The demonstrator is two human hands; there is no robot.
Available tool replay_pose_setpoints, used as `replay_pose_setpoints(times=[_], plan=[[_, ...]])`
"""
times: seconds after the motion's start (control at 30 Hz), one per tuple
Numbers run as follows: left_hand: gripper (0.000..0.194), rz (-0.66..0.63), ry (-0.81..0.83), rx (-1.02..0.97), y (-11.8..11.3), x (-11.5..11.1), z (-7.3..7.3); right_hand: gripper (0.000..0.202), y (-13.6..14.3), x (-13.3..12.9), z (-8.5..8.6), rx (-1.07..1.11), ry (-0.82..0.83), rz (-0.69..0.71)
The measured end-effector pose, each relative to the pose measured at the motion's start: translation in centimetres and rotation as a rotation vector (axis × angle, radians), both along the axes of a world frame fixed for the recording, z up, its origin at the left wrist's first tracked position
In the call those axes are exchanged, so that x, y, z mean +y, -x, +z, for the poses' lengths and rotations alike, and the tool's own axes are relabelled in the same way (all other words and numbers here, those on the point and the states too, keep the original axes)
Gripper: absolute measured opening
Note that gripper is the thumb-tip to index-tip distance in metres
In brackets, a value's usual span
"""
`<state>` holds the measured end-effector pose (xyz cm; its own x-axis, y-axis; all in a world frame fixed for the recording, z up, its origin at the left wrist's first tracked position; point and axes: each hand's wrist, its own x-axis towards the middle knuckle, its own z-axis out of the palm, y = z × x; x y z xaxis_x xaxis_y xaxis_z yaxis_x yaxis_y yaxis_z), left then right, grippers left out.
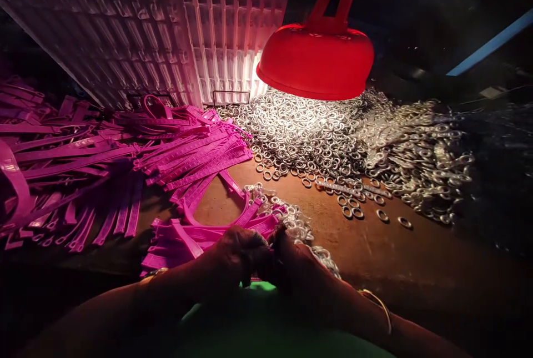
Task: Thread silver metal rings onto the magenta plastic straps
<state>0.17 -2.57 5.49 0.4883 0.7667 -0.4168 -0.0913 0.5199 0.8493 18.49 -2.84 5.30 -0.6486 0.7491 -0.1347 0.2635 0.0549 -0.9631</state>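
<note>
Hands meet at counter's near edge: left hand (235, 252) and right hand (297, 261) both closed on magenta strap (250, 219); metal rings (300, 136) near far edge.

The straps (125, 164) are bright magenta, ridged with fine cross lines. The rings (316, 136) are silver, glinting white under the lamp (316, 58), whose shade is glossy red. The worktop (375, 247) is warm brown. The grid panel (166, 25) is white, tinted pink. A bangle (381, 305) is gold.

A red dome-shaped plastic lamp (315, 58) hangs low over the brown wooden table (395, 252); a white ribbed plastic grid panel (166, 25) leans behind it, at the back
</note>
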Motion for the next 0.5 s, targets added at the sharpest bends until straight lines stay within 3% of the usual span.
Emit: replay_pose_setpoints(times=[0.13,0.3,0.4,0.5], plan=[[0.053,-0.030,0.003,-0.070,-0.3,0.5,-1.2,0.007,0.1,0.9,-0.3,-0.106,-0.043,0.144],[0.051,-0.010,0.017,-0.053,0.1,1.0,-0.5,0.006,0.2,2.4,1.4,-0.279,-0.178,0.154],[0.045,-0.039,-0.184,0.171,0.4,1.0,-1.5,0.011,-0.3,2.7,2.1,-0.379,-0.335,0.178],[0.034,0.000,-0.528,0.429,-0.3,0.9,-3.1,0.021,-1.9,2.9,1.3,-0.452,-0.425,0.126]])
